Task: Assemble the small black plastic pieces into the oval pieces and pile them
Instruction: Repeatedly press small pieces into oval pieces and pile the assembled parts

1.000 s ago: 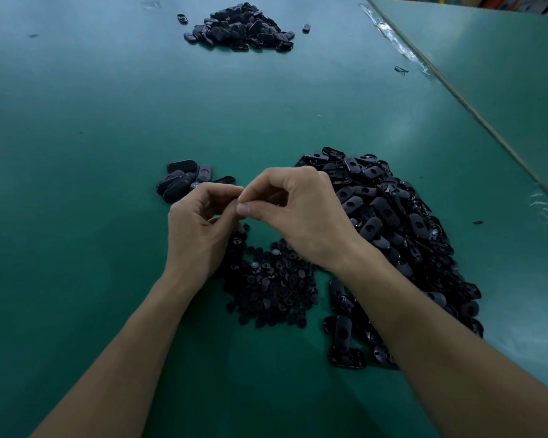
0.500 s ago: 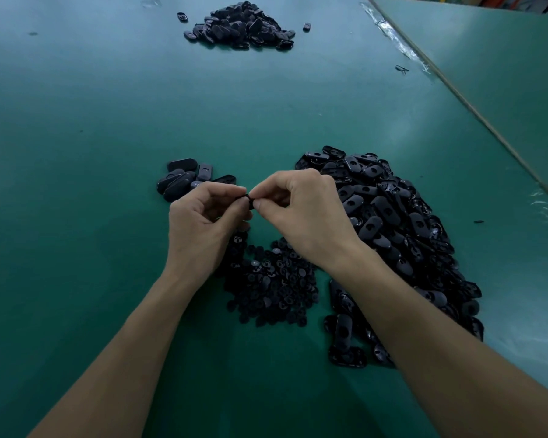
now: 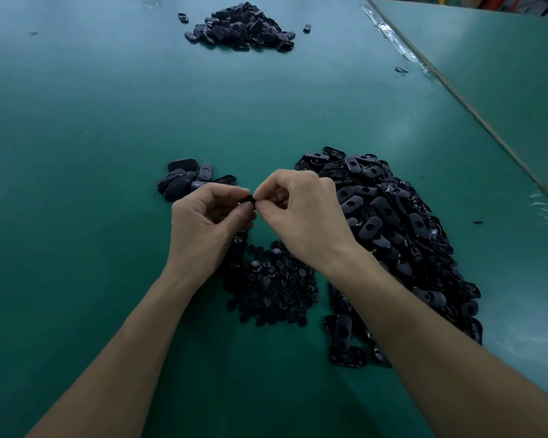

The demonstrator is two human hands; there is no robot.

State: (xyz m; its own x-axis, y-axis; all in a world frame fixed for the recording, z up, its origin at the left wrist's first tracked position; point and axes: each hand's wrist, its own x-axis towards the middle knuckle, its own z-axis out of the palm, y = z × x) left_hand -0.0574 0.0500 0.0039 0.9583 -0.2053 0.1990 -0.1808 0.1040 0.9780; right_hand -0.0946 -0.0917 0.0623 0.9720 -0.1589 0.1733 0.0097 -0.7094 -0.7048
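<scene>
1. Where both bare forearms reach in from the near edge, we see them converge above a green table (image 3: 92, 121).
2. Nearest lot: a low pile of small round pieces (image 3: 272, 289), on the table under and between the wrists.
3. Touching it on the right: a large heap of oval pieces (image 3: 393, 229), running from beside the right forearm toward the far side. Many show a hole mid-body.
4. Left hand (image 3: 203, 229): fingers curled, thumb and forefinger tips pinching a black piece (image 3: 248, 200).
5. Right hand (image 3: 301, 216): fingers curled, thumb and forefinger tips pinching the same black piece from the other side.
6. The black piece sits in the air between the 2 hands, above the table. Fingertips hide most of it, so we cannot tell its shape.
7. Just beyond the left hand: a small cluster (image 3: 184, 181) of dark ovals, apart from the large heap.
8. Well beyond: a far pile (image 3: 241, 28) of similar dark parts, with 2 strays beside it.
9. Far right: a taped seam (image 3: 393, 36), then a neighbouring green surface (image 3: 503, 74).
</scene>
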